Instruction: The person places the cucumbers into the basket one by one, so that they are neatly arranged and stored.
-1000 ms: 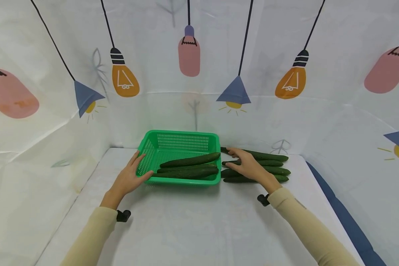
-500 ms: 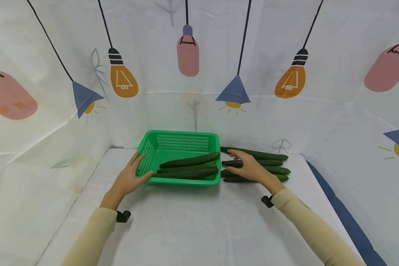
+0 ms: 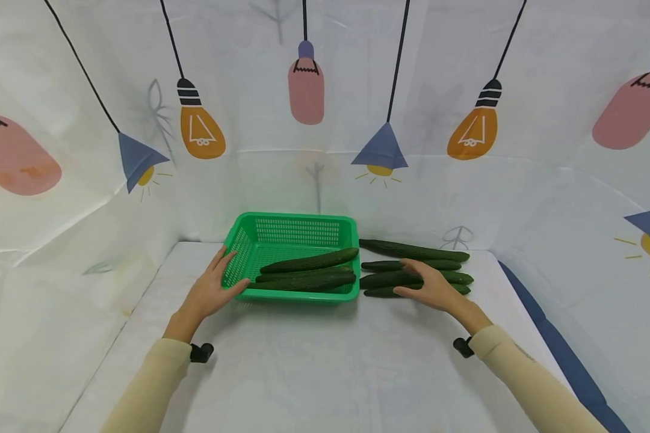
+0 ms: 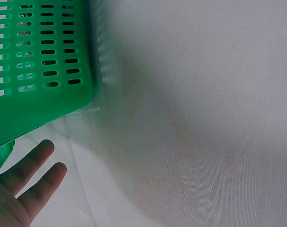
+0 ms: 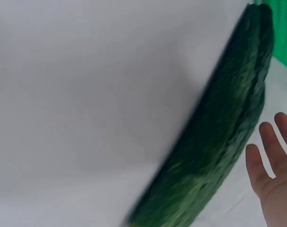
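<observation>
A green plastic basket (image 3: 298, 295) with slotted walls stands at the back of the table, with 3 dark green cucumbers (image 3: 310, 260) lying inside. My left hand (image 3: 208, 291) is at its left front corner, thumb and fingers spread around that corner. In the left wrist view two straight fingers (image 4: 43, 187) show just off the basket wall (image 4: 44, 56); contact is unclear. Right of the basket lie several more cucumbers (image 3: 411, 249), side by side. My right hand (image 3: 439, 291) hovers over the nearer ones, fingers apart and holding nothing. The right wrist view shows fingers (image 5: 271, 146) beside a cucumber (image 5: 219, 127).
A white cloth-covered table (image 3: 314, 367) extends toward me. Behind and at both sides hang white sheets (image 3: 336, 180) printed with lamps. Dark blue fabric (image 3: 563, 355) runs along the table's right edge. Each wrist wears a small black camera (image 3: 201, 353).
My right hand has drawn back to the right and slightly toward me, from the cucumbers' left ends to their middle. The left hand, basket and cucumbers have stayed put.
</observation>
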The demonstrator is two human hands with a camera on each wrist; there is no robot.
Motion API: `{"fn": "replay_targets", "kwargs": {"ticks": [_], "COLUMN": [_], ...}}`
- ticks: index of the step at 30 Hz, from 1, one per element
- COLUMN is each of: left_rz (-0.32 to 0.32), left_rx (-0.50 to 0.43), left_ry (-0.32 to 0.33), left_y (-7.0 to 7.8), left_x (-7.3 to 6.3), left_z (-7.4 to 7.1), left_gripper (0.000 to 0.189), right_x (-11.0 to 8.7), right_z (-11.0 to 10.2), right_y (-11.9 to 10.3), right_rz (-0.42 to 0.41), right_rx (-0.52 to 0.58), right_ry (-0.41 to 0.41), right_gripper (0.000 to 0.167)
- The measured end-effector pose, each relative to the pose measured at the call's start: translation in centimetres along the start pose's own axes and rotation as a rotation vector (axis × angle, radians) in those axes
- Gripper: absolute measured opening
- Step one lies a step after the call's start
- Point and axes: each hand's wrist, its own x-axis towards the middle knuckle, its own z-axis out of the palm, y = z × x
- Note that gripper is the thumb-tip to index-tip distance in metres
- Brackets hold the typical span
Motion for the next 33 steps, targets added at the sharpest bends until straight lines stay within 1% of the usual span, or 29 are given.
{"fn": "replay_targets", "kwargs": {"ticks": [7,12,15,19,24,30,33], "left_rz": [0.003,0.008,0.007,0.005,0.005,0.006,0.005], "left_rx": [0.002,-0.003,-0.001,-0.003,-0.005,-0.009,-0.009], "left_ry": [0.001,0.003,0.005,0.006,0.010,0.018,0.012], "left_y": [-0.1,-0.2,-0.3,-0.3,-0.2,-0.3,-0.2], "left_x": [0.0,0.0,0.1,0.1,0.1,0.1,0.1], "left_z": [0.0,0.2,0.2,0.2,0.1,0.2,0.3], "left_gripper": [0.090,0.090,0.090,0.090,0.090,0.090,0.091], "right_x": [-2.2,-3.7,-4.3,-4.8,-5.3,-5.2,-5.2], "right_z": [-0.3,-0.5,-0.6,-0.9,-1.1,-1.6,-1.7], "right_y": [2.3,3.2,3.8,4.6,5.6,6.5,7.3], "right_rz": [0.056,0.095,0.103,0.116,0.153,0.152,0.171], "right_rx": [-0.038,-0.048,-0.078,-0.123,-0.167,-0.228,-0.216], "right_ry": [0.062,0.074,0.081,0.092,0.093,0.091,0.090], "right_gripper": [0.082,0.083,0.082,0.079,0.080,0.078,0.077]}}
